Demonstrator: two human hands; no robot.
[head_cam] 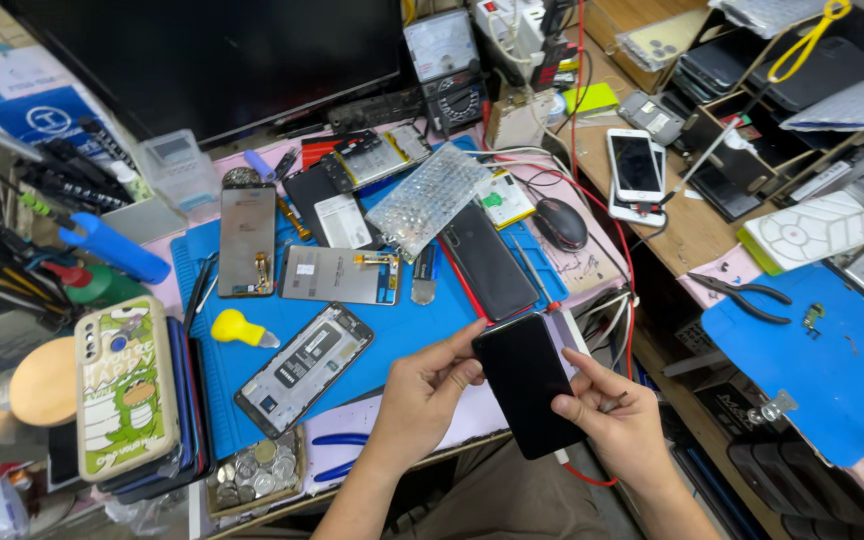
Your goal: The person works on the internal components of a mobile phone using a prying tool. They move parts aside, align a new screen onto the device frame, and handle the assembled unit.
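Both my hands hold a black smartphone [526, 382] with a dark screen over the front edge of the workbench. My left hand [422, 395] grips its left side, thumb on the upper left edge. My right hand [614, 420] supports its lower right corner. A red cable [592, 478] runs from under the phone's lower end. Just left of my hands an opened phone frame [304, 367] lies on the blue work mat [392, 330].
The mat also carries a yellow suction tool [236, 328], loose phone panels [246, 240], bubble wrap [429, 198] and another black phone [487, 262]. A cartoon-printed phone case [124, 388] and a tray of coins [255, 467] lie left. A mouse [560, 222], white phones [635, 165] and pliers [752, 297] lie right.
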